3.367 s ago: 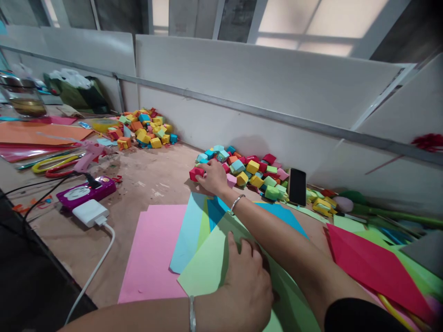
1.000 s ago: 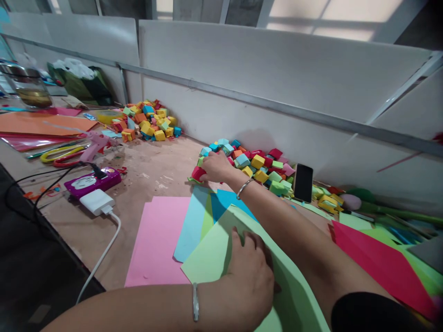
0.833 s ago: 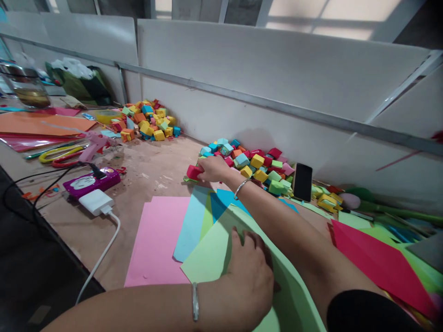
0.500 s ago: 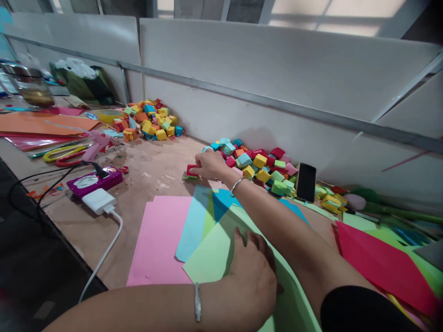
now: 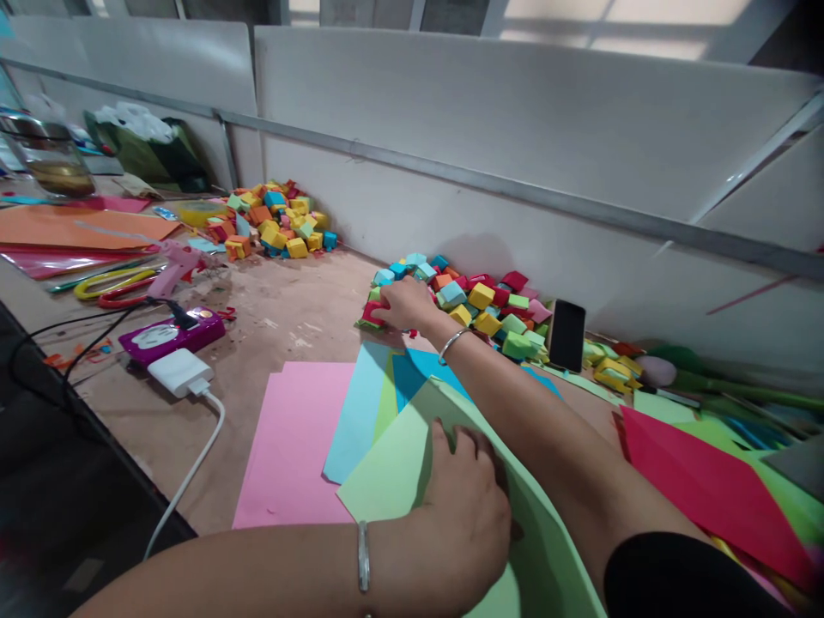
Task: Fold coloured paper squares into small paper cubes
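My left hand [image 5: 467, 506] rests on a pale green paper sheet [image 5: 392, 476], fingers apart and slightly bent; the sheet curls up on its right side. Farther off, my right hand [image 5: 410, 302] pinches a small red paper box [image 5: 373, 311] with green at its base, low over the table at the left end of a pile of colored paper cubes [image 5: 481, 296]. My fingers partly hide the box. Under the green sheet lie blue paper [image 5: 412, 378], a light blue sheet [image 5: 357, 421] and pink sheets [image 5: 296, 446].
A phone [image 5: 567, 335] leans beside the pile. Another pile of cubes [image 5: 276, 223] sits by the white panel. At left are a purple power strip [image 5: 171, 335], a white charger [image 5: 180, 372] with cable, a pink glue gun [image 5: 177, 268] and scissors [image 5: 119, 285]. Red paper [image 5: 708, 481] lies right.
My right hand has moved right with the red box, up to the edge of the near pile. My left hand stays on the green sheet. The view has shifted slightly.
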The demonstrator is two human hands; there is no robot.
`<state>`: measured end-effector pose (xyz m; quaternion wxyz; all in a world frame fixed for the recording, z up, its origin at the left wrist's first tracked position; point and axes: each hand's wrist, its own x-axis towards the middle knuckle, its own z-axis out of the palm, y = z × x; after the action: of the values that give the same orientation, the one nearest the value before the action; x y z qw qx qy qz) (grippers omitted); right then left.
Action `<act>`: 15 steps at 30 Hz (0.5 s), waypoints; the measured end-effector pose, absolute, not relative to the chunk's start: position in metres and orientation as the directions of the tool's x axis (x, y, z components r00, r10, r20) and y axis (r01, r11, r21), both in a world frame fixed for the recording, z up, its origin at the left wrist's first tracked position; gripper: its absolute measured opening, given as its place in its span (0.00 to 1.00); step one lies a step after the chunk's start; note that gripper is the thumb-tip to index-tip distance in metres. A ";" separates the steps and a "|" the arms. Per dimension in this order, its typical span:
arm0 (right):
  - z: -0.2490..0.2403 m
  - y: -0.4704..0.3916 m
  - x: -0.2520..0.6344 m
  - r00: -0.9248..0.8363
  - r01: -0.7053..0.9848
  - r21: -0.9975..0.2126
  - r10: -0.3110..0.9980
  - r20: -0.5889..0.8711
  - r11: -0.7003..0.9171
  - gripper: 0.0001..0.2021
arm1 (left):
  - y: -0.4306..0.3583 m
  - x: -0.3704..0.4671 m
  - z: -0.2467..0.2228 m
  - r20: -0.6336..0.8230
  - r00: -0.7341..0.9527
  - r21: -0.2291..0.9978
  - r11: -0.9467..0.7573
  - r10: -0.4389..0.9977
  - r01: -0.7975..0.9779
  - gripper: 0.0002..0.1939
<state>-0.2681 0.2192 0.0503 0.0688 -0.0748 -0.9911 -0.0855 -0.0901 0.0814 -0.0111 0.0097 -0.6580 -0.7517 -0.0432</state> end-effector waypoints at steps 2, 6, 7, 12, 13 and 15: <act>0.053 0.220 -0.260 -0.974 0.166 0.145 0.140 0.178 0.975 0.15 | 0.081 -0.090 -0.012 0.083 -0.132 0.069 0.127 0.988 0.990 0.23; 0.067 0.226 -0.217 -0.957 0.160 0.111 0.126 0.262 0.981 0.09 | 0.081 -0.091 -0.010 0.096 -0.163 0.112 0.152 0.982 0.982 0.26; 0.072 0.229 -0.199 -0.950 0.169 0.103 0.134 0.283 0.980 0.08 | 0.081 -0.092 -0.009 0.115 -0.167 0.118 0.153 0.979 0.981 0.27; 0.104 0.242 -0.062 -0.883 0.328 0.064 0.281 0.375 0.943 0.04 | 0.078 -0.097 0.000 0.136 -0.164 0.112 0.149 0.977 0.982 0.27; 0.109 0.240 -0.028 -0.858 0.375 0.056 0.324 0.399 0.925 0.07 | 0.078 -0.098 0.001 0.139 -0.210 0.102 0.197 0.968 0.975 0.27; 0.117 0.228 0.046 -0.778 0.476 0.012 0.414 0.473 0.880 0.15 | 0.078 -0.101 0.003 0.125 -0.210 0.090 0.200 0.970 0.976 0.27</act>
<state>0.0459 0.2279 0.1174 0.2349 -0.2365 -0.9405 -0.0655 -0.1006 0.0776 0.0028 0.0204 -0.6280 -0.7744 -0.0746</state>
